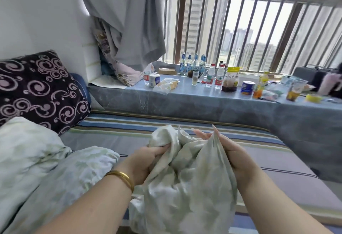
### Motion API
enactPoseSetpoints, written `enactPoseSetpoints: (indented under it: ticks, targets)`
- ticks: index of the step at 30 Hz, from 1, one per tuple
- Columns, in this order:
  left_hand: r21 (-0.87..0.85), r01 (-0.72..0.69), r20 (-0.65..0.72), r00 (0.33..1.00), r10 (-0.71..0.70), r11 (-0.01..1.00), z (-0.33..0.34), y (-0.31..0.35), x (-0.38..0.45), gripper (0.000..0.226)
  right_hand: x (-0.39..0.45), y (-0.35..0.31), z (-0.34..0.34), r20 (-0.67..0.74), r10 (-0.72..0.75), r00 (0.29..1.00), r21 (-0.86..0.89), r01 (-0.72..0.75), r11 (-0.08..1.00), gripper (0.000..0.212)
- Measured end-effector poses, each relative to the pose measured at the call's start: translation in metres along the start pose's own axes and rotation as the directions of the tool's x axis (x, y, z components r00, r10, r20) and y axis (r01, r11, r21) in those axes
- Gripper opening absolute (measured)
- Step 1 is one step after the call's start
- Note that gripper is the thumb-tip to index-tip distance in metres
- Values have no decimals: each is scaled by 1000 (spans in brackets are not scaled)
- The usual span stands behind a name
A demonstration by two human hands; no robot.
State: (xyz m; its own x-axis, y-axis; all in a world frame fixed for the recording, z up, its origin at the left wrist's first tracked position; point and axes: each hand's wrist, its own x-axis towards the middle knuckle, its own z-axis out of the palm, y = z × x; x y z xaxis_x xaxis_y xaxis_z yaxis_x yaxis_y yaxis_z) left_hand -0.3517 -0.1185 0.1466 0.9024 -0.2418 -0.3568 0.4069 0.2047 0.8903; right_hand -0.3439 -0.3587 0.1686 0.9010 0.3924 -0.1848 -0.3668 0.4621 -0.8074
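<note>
A pale green patterned cloth [183, 178], crumpled, hangs between my two hands above the striped mattress [129, 133]. My left hand [148, 161], with a gold bangle on its wrist, grips a bunched fold of the cloth on its left side. My right hand [229, 152] pinches the cloth's upper right edge between thumb and fingers, with some fingers stretched out behind the fabric. The lower part of the cloth drapes down toward me.
A matching pale green quilt [42, 159] is heaped at the left beside a dark swirl-patterned pillow [37, 89]. Beyond the bed a blue-grey window ledge [185, 100] carries several bottles, cups and jars. Grey curtains [125, 20] hang at the barred window.
</note>
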Motion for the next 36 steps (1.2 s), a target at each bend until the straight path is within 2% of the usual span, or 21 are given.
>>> enactPoseSetpoints:
  ticks: [4, 5, 8, 10, 12, 14, 15, 18, 20, 21, 23, 25, 27, 28, 30, 32, 33, 34, 36]
  targets:
    - [-135, -26, 48, 998, 33, 990, 11, 15, -10, 42, -12, 1, 19, -26, -15, 1000, 72, 17, 997, 39]
    - [-167, -33, 63, 997, 44, 985, 15, 19, -13, 45, -14, 1, 22, -52, -12, 999, 63, 15, 998, 41]
    - [-162, -93, 97, 989, 109, 982, 30, 30, -22, 54, -21, 3, 39, -134, 80, 988, -127, -97, 987, 57]
    - [-95, -137, 149, 977, 150, 986, 38, 30, -29, 62, -28, 5, 52, -93, 135, 986, -184, -150, 971, 58]
    - [-23, -176, 183, 967, 177, 984, 44, 27, -34, 70, -33, 9, 53, -70, 93, 993, -249, -108, 962, 69]
    - [-47, -226, 157, 960, 231, 973, 45, 28, -38, 59, -42, 5, 48, -65, 64, 996, -312, -82, 947, 75]
    - [-112, -249, 128, 956, 263, 962, 45, 31, -38, 52, -45, 2, 44, -54, 81, 995, -329, -95, 940, 71]
    - [-265, -294, 70, 944, 322, 918, 46, 46, -39, 27, -55, -10, 35, -15, 124, 992, -410, -119, 904, 42]
    - [-226, -311, 40, 944, 328, 923, 50, 54, -39, 16, -56, -19, 35, -44, 72, 996, -515, -84, 853, 28]
    - [-180, -314, 14, 947, 322, 932, 52, 57, -40, 20, -55, -25, 36, -85, 24, 996, -545, -66, 836, 26]
    - [-78, -294, 6, 955, 295, 953, 53, 63, -43, 42, -50, -36, 37, -201, -92, 975, -554, -36, 831, 16]
    - [66, -257, 98, 963, 250, 964, 51, 69, -49, 77, -47, -47, 34, -336, -199, 921, -462, 23, 887, 29]
    - [269, -211, 226, 962, 151, 940, 48, 71, -55, 97, -45, -58, 33, -358, -269, 894, -319, 154, 935, 29]
    - [364, -204, 282, 954, 101, 909, 45, 71, -56, 94, -45, -62, 34, -341, -289, 895, -284, 194, 939, 26]
    - [539, -204, 315, 949, 29, 817, 43, 70, -61, 68, -47, -68, 37, -288, -313, 905, -376, 194, 906, 26]
    - [737, -195, 278, 960, -28, 647, 42, 73, -68, 65, -50, -68, 41, -168, -258, 952, -580, 116, 807, 24]
    - [832, -183, 249, 967, -59, 523, 42, 75, -71, 66, -52, -66, 44, -95, -164, 982, -681, 56, 730, 21]
    - [905, -170, 218, 972, -83, 390, 44, 77, -75, 63, -53, -61, 46, -37, -33, 999, -782, -8, 623, 31]
    - [981, -135, 144, 988, -56, 143, 47, 79, -77, 51, -51, -43, 52, -12, 210, 978, -930, -88, 356, 76]
